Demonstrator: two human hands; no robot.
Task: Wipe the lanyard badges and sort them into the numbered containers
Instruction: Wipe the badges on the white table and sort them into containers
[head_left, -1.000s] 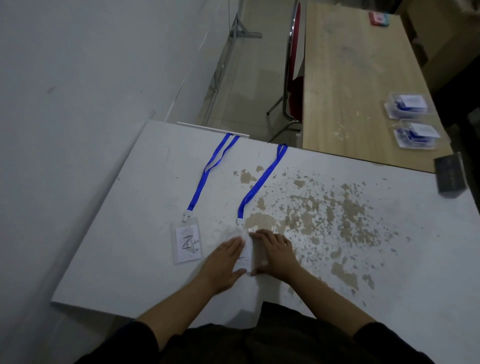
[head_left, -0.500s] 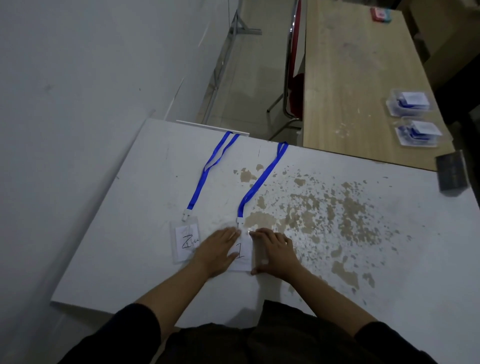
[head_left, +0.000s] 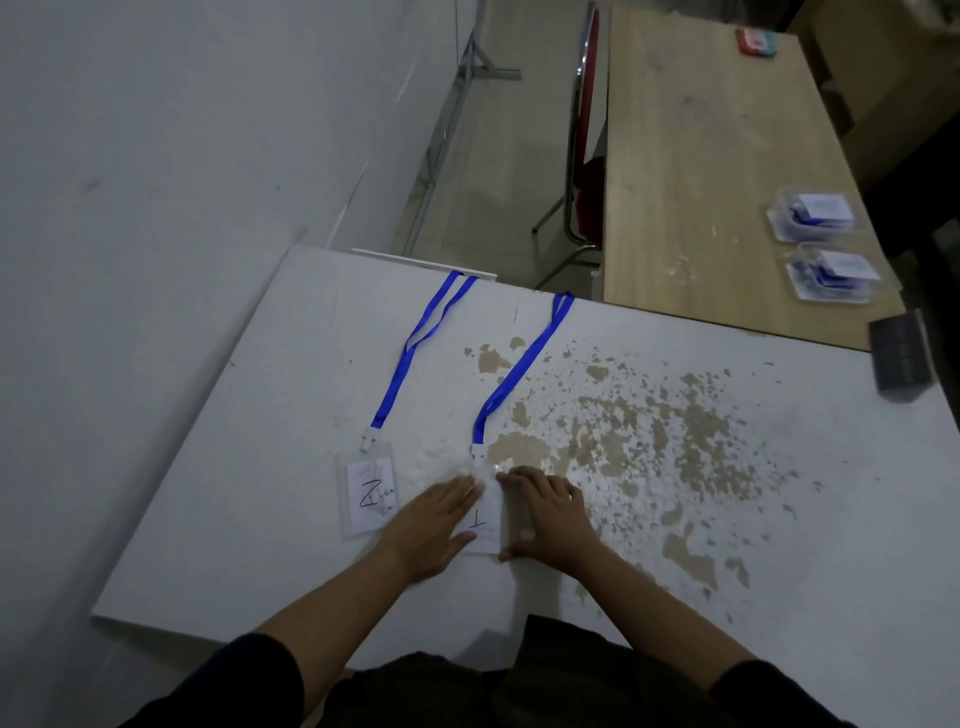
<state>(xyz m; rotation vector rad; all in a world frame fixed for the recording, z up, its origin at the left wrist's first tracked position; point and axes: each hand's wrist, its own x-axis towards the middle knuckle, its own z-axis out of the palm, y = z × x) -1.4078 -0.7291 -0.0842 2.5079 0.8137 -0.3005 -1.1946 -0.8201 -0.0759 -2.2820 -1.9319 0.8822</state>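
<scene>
Left hand (head_left: 434, 525) flat, fingers straight, pressing white tissue (head_left: 475, 475) onto badge marked 1 (head_left: 485, 519). Right hand (head_left: 550, 514) flat too, holding the badge's right edge down. Badge on white table (head_left: 249, 467), near edge. Badge marked 2 (head_left: 369, 493) at 9 o'clock. 2 clear containers (head_left: 826, 247) at 2 o'clock.

Clear glossy plastic badge sleeve (head_left: 487, 512) on a matt, flaking white tabletop (head_left: 260, 467).
</scene>
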